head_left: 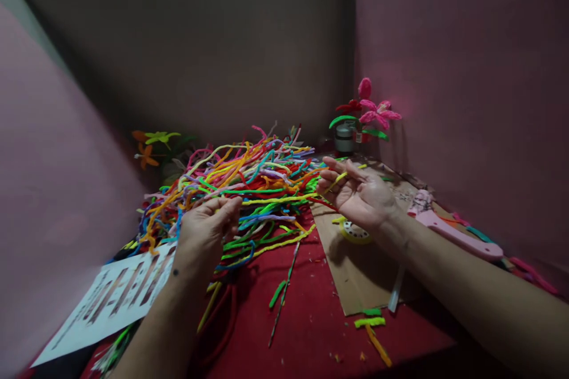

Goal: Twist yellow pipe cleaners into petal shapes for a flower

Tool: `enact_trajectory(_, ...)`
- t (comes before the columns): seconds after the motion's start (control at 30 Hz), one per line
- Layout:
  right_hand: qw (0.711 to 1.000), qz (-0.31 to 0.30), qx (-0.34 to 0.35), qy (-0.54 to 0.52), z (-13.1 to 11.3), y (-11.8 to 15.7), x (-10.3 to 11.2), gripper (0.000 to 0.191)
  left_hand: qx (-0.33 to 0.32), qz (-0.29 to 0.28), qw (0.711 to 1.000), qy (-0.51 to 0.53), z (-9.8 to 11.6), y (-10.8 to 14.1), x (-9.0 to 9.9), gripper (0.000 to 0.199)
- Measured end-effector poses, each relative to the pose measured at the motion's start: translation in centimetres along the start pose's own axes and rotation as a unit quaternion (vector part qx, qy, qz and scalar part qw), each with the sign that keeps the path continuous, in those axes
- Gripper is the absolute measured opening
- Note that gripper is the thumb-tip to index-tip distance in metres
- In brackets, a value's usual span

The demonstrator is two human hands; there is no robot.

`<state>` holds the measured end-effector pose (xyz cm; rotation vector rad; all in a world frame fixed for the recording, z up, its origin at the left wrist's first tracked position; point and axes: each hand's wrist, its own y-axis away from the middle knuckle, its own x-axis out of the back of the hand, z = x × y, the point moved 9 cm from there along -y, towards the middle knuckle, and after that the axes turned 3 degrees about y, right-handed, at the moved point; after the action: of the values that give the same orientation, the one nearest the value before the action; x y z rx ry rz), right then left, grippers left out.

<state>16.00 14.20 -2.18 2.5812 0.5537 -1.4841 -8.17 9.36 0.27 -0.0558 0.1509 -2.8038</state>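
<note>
My left hand (211, 222) is closed in a pinch on a fuzzy yellow pipe cleaner (280, 199). The strand stretches across to my right hand (362, 194), which is turned palm up with its fingers loosely curled. Yellow shows across those fingers, and a short end sticks out beyond them. Behind and below both hands spreads a big tangled pile of pipe cleaners (262, 174) in many colours. Under my right hand, a round yellow-rimmed piece with dark holes (355, 232) rests on a brown board (355, 284).
A pink-handled tool (462, 237) lies on the right. Pink pipe-cleaner flowers (377, 112) stand at the back by a grey container (344, 137). A printed sheet (115, 296) is at left. Green and orange offcuts (377, 343) lie on the red cloth (311, 325). Walls enclose the table.
</note>
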Motion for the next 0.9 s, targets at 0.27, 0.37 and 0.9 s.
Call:
enact_trajectory(0.27,0.998,-0.04,-0.048,0.01,2.7,1.0,-1.4,0.046,0.052,0.047,0.932,0.356,-1.4,-0.5,-0.2,0.016)
enact_trajectory(0.37,0.995,-0.058,-0.07,0.027,3.9,1.6,-2.2,0.044,0.086,0.034,0.891,0.444,-1.4,0.3,-1.3,0.032)
enact_trajectory(0.9,0.992,-0.054,-0.099,-0.061,5.3,2.1,-2.4,0.034,0.042,-0.082,0.902,0.421,0.9,-0.2,-0.3,0.039)
